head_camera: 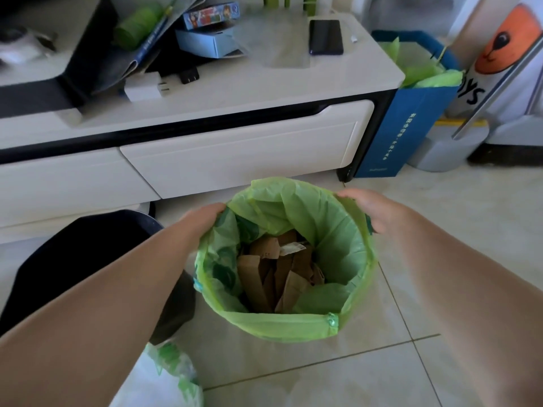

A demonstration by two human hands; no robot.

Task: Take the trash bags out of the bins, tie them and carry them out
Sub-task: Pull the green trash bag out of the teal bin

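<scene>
Step in hand, by my read: freeing the green bag point(338, 239) from its bin, which is almost fully hidden under the bag's folded-over hem. Bag sits centre-low in frame on the floor tiles, just in front of the white bench point(235, 154). To do it well: peel the hem off the rim on the L side, then the R, then work round to the near edge. After that, gather the mouth and lift straight up w/ both hands pulling evenly. The cardboard scraps point(264, 277) inside have stiff corners and the film looks thin, so go slow and don't drag it against the rim. L hand point(205, 214), at upper left of the bag mouth, has fingers curled down over the hem, pinching it; the tips are lost in the fold. R hand point(367, 208), at upper right of the mouth, has fingers hooked over the outer edge and grips the film; I can't see the thumb. Neither hand is spread. At far upper right, a blue bin point(411, 121) w/ another green liner is not yet dealt with.
</scene>
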